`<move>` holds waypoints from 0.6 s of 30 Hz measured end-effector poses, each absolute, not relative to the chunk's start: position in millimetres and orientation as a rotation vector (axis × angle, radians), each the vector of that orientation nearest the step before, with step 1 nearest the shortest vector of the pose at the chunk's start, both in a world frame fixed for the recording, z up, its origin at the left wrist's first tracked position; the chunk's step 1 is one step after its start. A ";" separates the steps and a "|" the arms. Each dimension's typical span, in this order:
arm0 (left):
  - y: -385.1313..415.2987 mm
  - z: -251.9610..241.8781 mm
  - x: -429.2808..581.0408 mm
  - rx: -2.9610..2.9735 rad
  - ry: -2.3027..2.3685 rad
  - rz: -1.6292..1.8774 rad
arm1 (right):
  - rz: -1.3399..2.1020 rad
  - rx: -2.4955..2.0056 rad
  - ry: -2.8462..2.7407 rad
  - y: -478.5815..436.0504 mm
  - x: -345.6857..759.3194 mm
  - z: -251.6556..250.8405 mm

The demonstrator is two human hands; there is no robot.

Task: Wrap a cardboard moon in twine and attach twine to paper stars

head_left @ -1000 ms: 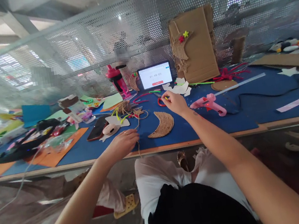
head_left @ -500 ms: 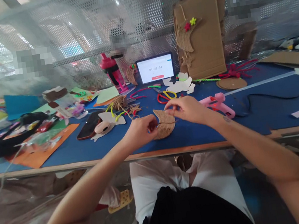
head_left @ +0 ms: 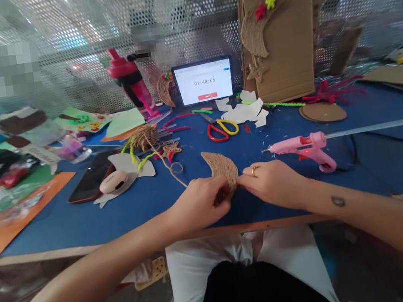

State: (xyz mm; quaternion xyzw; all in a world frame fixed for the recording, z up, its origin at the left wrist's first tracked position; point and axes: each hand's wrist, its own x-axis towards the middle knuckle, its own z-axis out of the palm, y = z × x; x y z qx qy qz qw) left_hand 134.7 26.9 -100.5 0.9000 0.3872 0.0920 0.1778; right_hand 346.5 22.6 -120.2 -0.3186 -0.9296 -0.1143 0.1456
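Note:
A crescent moon shape wrapped in jute twine (head_left: 220,166) lies on the blue table mat (head_left: 141,203) near the front edge. My left hand (head_left: 200,204) is curled shut on its lower tip, and a strand of jute twine (head_left: 166,165) runs from that hand back to a loose bundle of twine (head_left: 143,137). My right hand (head_left: 272,184), with a ring on one finger, pinches the same lower tip from the right side. Both sets of fingertips meet at the moon's bottom end.
A pink glue gun (head_left: 305,148) lies right of my hands. Red-and-yellow scissors (head_left: 221,129), white paper cut-outs (head_left: 243,111), a tablet showing a timer (head_left: 204,81), a pink bottle (head_left: 131,84), a phone (head_left: 91,176), coloured paper sheets (head_left: 11,220) and a cardboard stand (head_left: 283,27) crowd the table.
My right hand came back from the scissors to the moon, my left hand moved right to it, and both pulled closer to the table's front edge. The camera tilted down.

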 end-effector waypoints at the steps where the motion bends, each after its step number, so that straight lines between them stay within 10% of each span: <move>1: 25.2 -101.1 130.2 2.577 1.071 0.247 | -0.417 -0.881 -2.669 23.3 348.2 -122.8; 13: 24.6 -88.8 -15.7 2.442 1.540 -0.304 | -0.522 -0.809 -2.511 35.4 363.7 -138.4; 18: 36.2 -97.4 -21.8 3.038 1.124 0.360 | -0.258 -0.793 -2.491 40.0 360.7 -140.0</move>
